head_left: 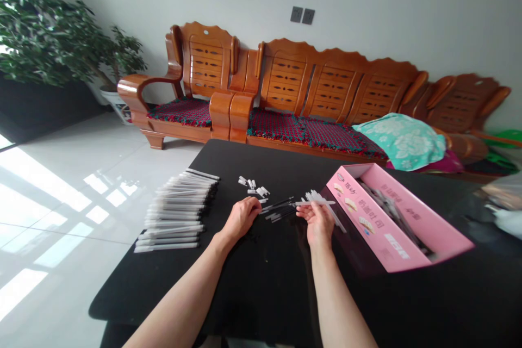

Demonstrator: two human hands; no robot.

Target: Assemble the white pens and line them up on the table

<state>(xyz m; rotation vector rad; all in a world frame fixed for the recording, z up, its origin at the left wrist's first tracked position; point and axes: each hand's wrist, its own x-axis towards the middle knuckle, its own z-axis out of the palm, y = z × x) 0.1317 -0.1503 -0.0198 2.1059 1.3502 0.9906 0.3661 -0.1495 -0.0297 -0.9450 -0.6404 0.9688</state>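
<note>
My right hand [319,224], palm turned up, holds a whitish pen barrel [304,203] level between thumb and fingers. Behind it lies a heap of similar translucent barrels [338,222]. My left hand [243,214] is closed low over the table, its fingertips beside thin dark pen refills [281,214]; whatever it pinches is hidden. Small white caps [252,185] are scattered just beyond the left hand. To the left, a long row of white pens [173,212] with dark ends lies side by side.
A pink open box [391,223] with dark-and-clear pen parts inside stands on the black table [261,293] at right. Behind the table is a wooden sofa [285,81] bearing a turquoise cloth [402,138]. A potted plant [77,38] stands at far left.
</note>
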